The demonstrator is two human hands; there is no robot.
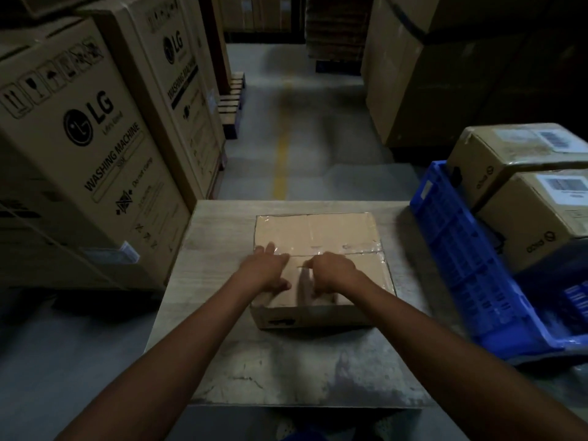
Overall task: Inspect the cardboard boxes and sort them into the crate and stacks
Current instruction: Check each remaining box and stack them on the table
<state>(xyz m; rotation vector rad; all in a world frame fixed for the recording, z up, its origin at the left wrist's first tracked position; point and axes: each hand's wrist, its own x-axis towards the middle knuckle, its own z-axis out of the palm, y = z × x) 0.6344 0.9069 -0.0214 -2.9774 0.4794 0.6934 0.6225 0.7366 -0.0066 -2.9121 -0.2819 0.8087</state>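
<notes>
From my head camera, the cardboard box (318, 237) sits flat in the middle of the table (286, 361), its taped seam running from 9 to 3 o'clock across the top. My left hand (265, 270) lies released on the lid at the box's 9 o'clock edge, fingers straight and pressing beside the seam. My right hand (331, 273) rests just beside it toward 3 o'clock, fingers curled down on the lid. A thin pale sliver shows at its knuckles, and I cannot tell whether I am grasping anything. At 3 o'clock a blue crate (461, 265) stands tilted at the table's edge, with two smaller labelled boxes (509, 160) touching its far side. At 9 to 10 o'clock stand tall washing machine cartons (79, 148). A yellow floor line (281, 167) runs off toward 12 o'clock.
</notes>
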